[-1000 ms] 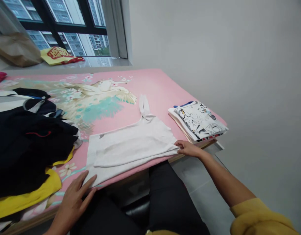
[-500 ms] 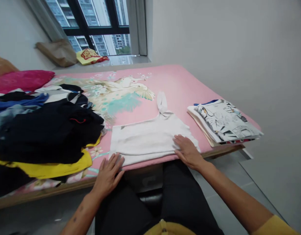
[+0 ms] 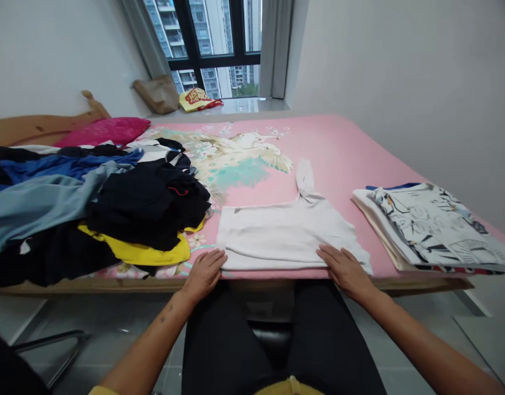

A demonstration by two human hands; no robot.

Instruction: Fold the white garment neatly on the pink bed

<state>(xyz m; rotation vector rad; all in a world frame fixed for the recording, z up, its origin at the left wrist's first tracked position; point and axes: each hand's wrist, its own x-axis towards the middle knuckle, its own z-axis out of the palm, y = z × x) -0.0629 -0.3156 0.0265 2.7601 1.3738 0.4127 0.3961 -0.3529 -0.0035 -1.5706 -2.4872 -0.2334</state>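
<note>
A white shirt (image 3: 272, 230) lies folded lengthwise on the pink bedsheet, close to the bed's front edge. One sleeve sticks up away from me at its far side. My left hand (image 3: 205, 272) rests at the shirt's near left corner, fingers stretched out and touching the cloth. Toward the right end, my right hand (image 3: 343, 270) lies on the near edge with its fingers extended over the fabric. Both hands look open; the undersides of the fingers are hidden.
A heap of dark, blue and yellow clothes (image 3: 149, 203) covers the left of the bed. Folded shirts, a printed white one (image 3: 437, 222) on top, are stacked at right. Behind are a magenta pillow (image 3: 108, 131), a brown bag (image 3: 159, 93) and a yellow bag (image 3: 197, 100).
The view has turned left, so everything sits further right. My right hand's fingers have shifted nearer the shirt's front edge, and that edge looks straighter. My left hand stays at the corner.
</note>
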